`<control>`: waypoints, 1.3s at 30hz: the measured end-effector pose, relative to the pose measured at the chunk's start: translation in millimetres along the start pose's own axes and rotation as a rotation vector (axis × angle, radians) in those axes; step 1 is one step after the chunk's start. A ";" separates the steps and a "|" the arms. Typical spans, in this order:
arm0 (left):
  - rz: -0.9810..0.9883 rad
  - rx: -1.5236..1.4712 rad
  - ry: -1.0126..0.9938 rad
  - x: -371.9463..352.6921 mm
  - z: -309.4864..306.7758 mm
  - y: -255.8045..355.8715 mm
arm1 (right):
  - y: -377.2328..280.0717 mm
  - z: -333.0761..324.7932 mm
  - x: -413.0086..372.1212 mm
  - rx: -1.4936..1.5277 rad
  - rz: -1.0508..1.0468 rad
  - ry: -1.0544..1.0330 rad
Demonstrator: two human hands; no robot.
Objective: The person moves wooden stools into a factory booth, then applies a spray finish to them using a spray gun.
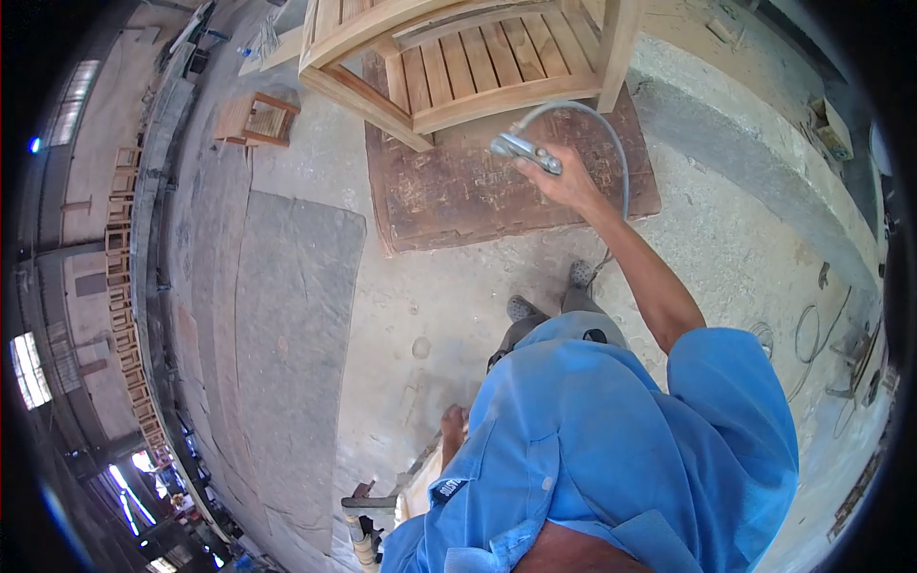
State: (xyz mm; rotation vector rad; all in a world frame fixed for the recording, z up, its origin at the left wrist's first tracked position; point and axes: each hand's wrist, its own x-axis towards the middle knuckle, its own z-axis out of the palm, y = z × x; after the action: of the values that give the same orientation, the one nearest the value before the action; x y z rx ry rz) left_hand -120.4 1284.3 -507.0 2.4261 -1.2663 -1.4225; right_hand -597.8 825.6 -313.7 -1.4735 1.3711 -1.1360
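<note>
My right hand point(564, 177) is closed around a silver air tool point(525, 153) with a grey hose point(623, 158) looping from it. The tool is held over a worn brown board point(458, 196), just in front of a slatted wooden furniture frame point(516, 103) standing at its far side. A small gap shows between the tool and the frame's lower rail. Low beside my body is my left hand point(453, 422), mostly hidden by the blue shirt; its fingers are too hidden to read. Nearest to it is the concrete floor point(401, 382).
A small wooden stool point(263, 121) stands at the far left. A grey sheet point(296, 334) lies on the floor. Along the left wall runs a row of wooden frames point(119, 277). A concrete ledge point(755, 143) curves along the right, with coiled hose point(810, 334) below it.
</note>
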 end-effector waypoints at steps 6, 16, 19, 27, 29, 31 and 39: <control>-0.337 -0.582 0.122 20.3 -27.3 132.1 | -58.4 1.9 -12.8 0.061 -0.153 0.066; -0.309 -0.544 0.004 74.5 -77.3 79.7 | -136.6 71.5 -28.6 -0.068 -0.427 0.203; -0.342 -0.614 0.039 78.8 -105.4 35.4 | -93.0 105.8 -51.8 -0.222 -0.195 0.173; -0.445 -0.660 0.074 72.1 -149.8 -28.9 | -39.8 154.0 -99.9 -0.393 -0.040 0.182; -0.409 -0.638 0.040 68.5 -154.9 -25.0 | -55.8 160.8 -98.7 -0.343 -0.085 0.252; -0.347 -0.639 0.016 77.0 -155.4 -19.0 | -55.2 165.7 -91.9 -0.328 -0.176 0.335; -0.199 -0.554 -0.074 110.1 -170.5 4.3 | -32.3 97.1 -124.8 -0.306 -0.044 0.652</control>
State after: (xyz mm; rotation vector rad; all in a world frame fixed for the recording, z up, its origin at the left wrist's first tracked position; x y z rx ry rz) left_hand 30.8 1150.7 -484.7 2.1670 -0.5379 -1.6501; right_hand -496.3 950.9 -319.8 -1.3970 2.0346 -1.5729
